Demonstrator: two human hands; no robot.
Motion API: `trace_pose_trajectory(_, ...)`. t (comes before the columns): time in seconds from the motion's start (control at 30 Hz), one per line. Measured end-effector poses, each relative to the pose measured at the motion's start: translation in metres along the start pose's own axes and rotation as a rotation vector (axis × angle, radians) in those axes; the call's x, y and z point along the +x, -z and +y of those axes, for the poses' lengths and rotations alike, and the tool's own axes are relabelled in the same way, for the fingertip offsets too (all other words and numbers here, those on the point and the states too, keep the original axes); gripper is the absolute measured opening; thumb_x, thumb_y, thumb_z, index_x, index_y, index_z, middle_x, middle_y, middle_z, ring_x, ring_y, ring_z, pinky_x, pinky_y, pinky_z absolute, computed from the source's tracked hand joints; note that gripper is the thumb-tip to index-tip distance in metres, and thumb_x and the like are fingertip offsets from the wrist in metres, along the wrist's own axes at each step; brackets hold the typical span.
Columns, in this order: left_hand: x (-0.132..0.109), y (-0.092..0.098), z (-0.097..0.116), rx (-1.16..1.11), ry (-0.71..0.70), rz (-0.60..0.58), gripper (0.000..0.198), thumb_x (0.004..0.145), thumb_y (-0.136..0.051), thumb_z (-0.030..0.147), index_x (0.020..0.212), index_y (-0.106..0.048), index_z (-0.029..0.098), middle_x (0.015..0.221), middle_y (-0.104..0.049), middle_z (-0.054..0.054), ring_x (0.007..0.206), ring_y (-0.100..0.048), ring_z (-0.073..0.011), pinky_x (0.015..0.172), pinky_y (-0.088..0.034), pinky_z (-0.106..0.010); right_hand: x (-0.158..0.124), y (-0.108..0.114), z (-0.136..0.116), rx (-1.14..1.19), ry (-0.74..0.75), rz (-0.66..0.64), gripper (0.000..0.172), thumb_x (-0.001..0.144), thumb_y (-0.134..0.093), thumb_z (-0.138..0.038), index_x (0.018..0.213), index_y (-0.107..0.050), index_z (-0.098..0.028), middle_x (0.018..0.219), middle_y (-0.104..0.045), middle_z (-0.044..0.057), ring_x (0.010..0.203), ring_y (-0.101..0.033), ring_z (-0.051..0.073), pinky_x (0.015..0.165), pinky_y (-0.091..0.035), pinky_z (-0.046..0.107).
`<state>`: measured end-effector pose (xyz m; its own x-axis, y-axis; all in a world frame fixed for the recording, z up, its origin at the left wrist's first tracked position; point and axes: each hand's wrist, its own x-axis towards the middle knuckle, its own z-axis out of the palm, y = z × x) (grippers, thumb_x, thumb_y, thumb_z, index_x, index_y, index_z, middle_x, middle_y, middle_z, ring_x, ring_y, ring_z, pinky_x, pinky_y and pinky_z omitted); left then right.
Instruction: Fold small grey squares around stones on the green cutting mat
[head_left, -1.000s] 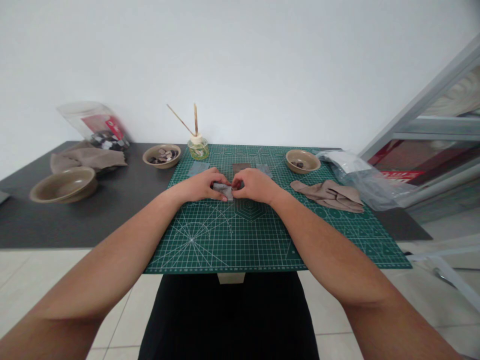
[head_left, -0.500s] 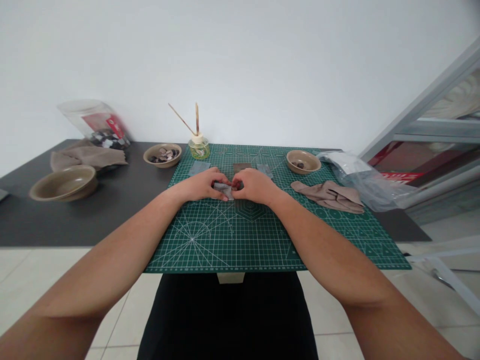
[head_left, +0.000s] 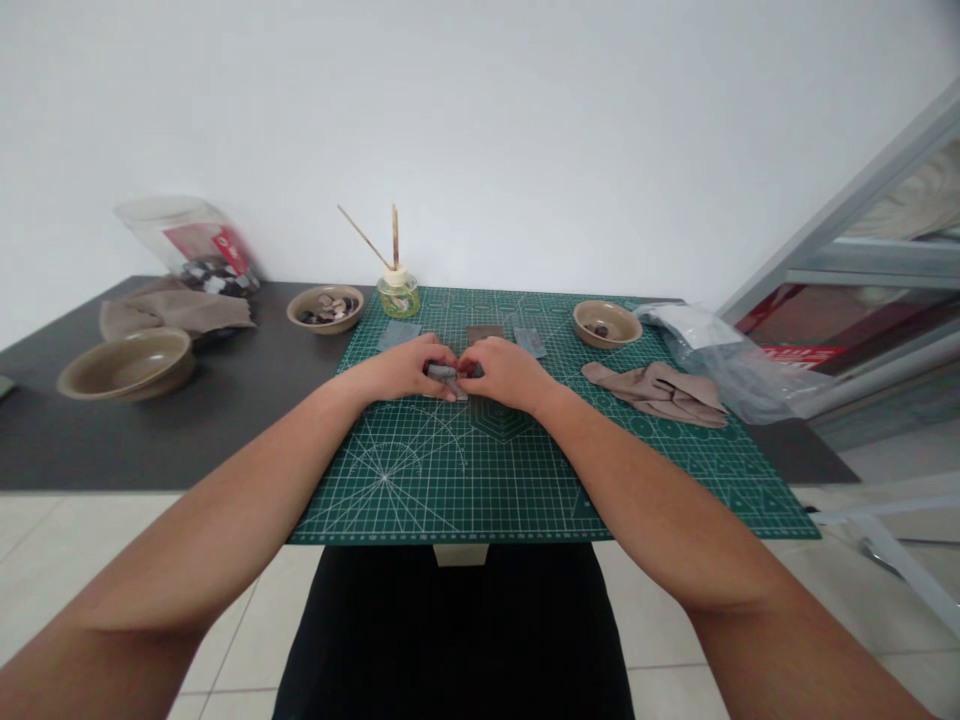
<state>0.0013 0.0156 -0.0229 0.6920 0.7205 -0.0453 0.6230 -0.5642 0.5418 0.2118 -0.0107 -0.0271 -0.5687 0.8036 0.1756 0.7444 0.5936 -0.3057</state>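
Over the green cutting mat (head_left: pixel 450 500), my hands meet at a small grey, folded-looking piece (head_left: pixel 442 374); whether it is cloth or plastic I cannot tell. My left hand (head_left: pixel 409 370) is closed around its left side, thumb at the near edge. Fingers bent in a pinch, my right hand (head_left: pixel 506 372) grips its right end, and the fingertips are partly hidden. Just beyond the hands lie a brown flat square (head_left: pixel 485 333), a greyish translucent flat piece (head_left: pixel 529 342) and a similar piece (head_left: pixel 399 335) at the left.
Bowls with small dark pieces stand left (head_left: pixel 325 310) and right (head_left: pixel 607 325). Farther left are another bowl (head_left: pixel 127 367), a brown cloth (head_left: pixel 180 310) and a clear container (head_left: pixel 195 245). A reed diffuser (head_left: pixel 397 292), crumpled cloth (head_left: pixel 660 390) and plastic bag (head_left: pixel 731 365) lie around.
My right hand has shifted slightly left, closer to my left hand. The grey piece looks more bunched or folded between the fingers.
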Motion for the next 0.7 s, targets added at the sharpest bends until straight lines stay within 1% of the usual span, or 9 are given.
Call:
trace_pose_trajectory(0.1,0.0,-0.001,-0.001,0.001,-0.016,0.015,0.05,0.069,-0.077,0.055,0.106,-0.071,0.023,0.099,-0.052,-0.003,0.093,-0.055,-0.0213,0.086,-0.045,-0.033,-0.001,0.001,-0.001,0.001,0.036,0.004,0.019,0.086,-0.068,-0.032,0.095,-0.075,-0.017,0.093,-0.072,0.007,0.092,-0.06,0.021,0.077,-0.04,0.03)
trace_pose_trajectory(0.17,0.001,-0.001,-0.001,-0.002,-0.019,0.018,0.049,0.068,-0.077,0.055,0.104,-0.071,0.022,0.099,-0.053,-0.003,0.094,-0.055,-0.0214,0.086,-0.044,-0.033,-0.001,0.003,-0.001,0.026,0.09,-0.014,0.018,0.086,-0.069,-0.031,0.094,-0.076,-0.018,0.092,-0.072,0.006,0.091,-0.06,0.02,0.079,-0.04,0.03)
trace_pose_trajectory(0.23,0.0,-0.001,-0.001,-0.006,-0.013,0.02,0.048,0.068,-0.078,0.055,0.103,-0.071,0.022,0.099,-0.053,-0.003,0.094,-0.055,-0.0213,0.086,-0.044,-0.033,-0.001,0.004,0.0,0.063,0.15,-0.038,0.016,0.084,-0.071,-0.031,0.092,-0.076,-0.018,0.089,-0.071,0.005,0.089,-0.06,0.019,0.08,-0.04,0.03)
trace_pose_trajectory(0.3,0.0,0.0,0.0,-0.009,-0.011,0.025,0.049,0.068,-0.078,0.054,0.104,-0.072,0.022,0.1,-0.053,-0.003,0.094,-0.055,-0.0213,0.086,-0.045,-0.032,-0.001,0.005,0.003,0.085,0.177,-0.047,0.015,0.08,-0.074,-0.031,0.088,-0.076,-0.018,0.085,-0.071,0.004,0.085,-0.06,0.018,0.078,-0.041,0.03)
trace_pose_trajectory(0.4,-0.001,-0.001,-0.001,-0.003,-0.025,0.026,0.049,0.069,-0.077,0.052,0.108,-0.071,0.023,0.101,-0.054,-0.003,0.095,-0.056,-0.0212,0.086,-0.045,-0.032,-0.001,0.005,0.008,0.079,0.124,-0.014,0.013,0.079,-0.074,-0.028,0.085,-0.075,-0.018,0.083,-0.072,0.004,0.082,-0.062,0.019,0.074,-0.041,0.029)
trace_pose_trajectory(0.5,-0.001,-0.001,-0.001,0.008,-0.051,0.039,0.05,0.071,-0.076,0.052,0.111,-0.069,0.023,0.099,-0.055,-0.003,0.092,-0.056,-0.0203,0.083,-0.045,-0.031,-0.002,0.004,0.009,0.142,0.041,0.03,0.012,0.08,-0.072,-0.024,0.091,-0.072,-0.018,0.088,-0.074,0.004,0.084,-0.065,0.019,0.074,-0.042,0.029)
trace_pose_trajectory(0.6,-0.002,-0.001,0.0,0.005,-0.062,0.094,0.05,0.074,-0.073,0.051,0.113,-0.064,0.021,0.094,-0.057,-0.002,0.085,-0.055,-0.0189,0.075,-0.043,-0.03,-0.002,0.001,0.005,0.274,-0.001,0.094,0.018,0.08,-0.072,-0.021,0.097,-0.066,-0.018,0.094,-0.074,0.004,0.088,-0.068,0.018,0.078,-0.045,0.029)
trace_pose_trajectory(0.7,-0.002,0.0,0.0,0.045,-0.097,0.184,0.039,0.075,-0.072,0.046,0.102,-0.065,0.019,0.091,-0.06,-0.002,0.088,-0.055,-0.02,0.079,-0.042,-0.031,-0.002,-0.002,0.0,0.394,-0.003,0.155,0.023,0.079,-0.073,-0.02,0.098,-0.06,-0.019,0.092,-0.074,0.003,0.089,-0.07,0.018,0.081,-0.047,0.03)
